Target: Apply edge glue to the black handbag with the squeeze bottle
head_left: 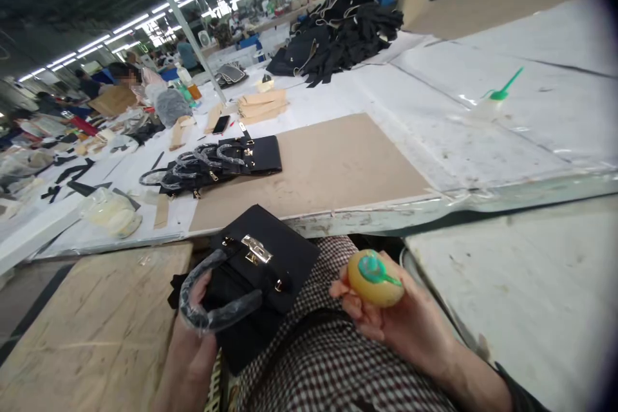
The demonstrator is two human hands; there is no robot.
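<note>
Far left of the bag, a board (91, 322) lies below the bench's front edge; above it, on the bench (444, 211), a tub (118, 219) sits near that edge. The left hand (193, 347) is clamped on the bag (275, 277) at its left side, its fingers partly hidden by the wrapped handle (232, 312). The bag is tilted over the checked cloth (313, 360), its top corner overlapping the bench edge in view; whether they touch, I cannot tell. Beyond the bag, stacked bags (263, 154) overlap the left part of a brown sheet (352, 154), which reaches the edge; a black pile (342, 38) lies farther back. Right of the bag, across a gap showing checked cloth, the right hand (405, 328) is closed around a bottle (381, 293), green cap facing up, apart from the bench edge. Farther right of the bag, a pale panel (541, 290) runs below the edge, and above it a second bottle (492, 106) stands well back on the bench.
</note>
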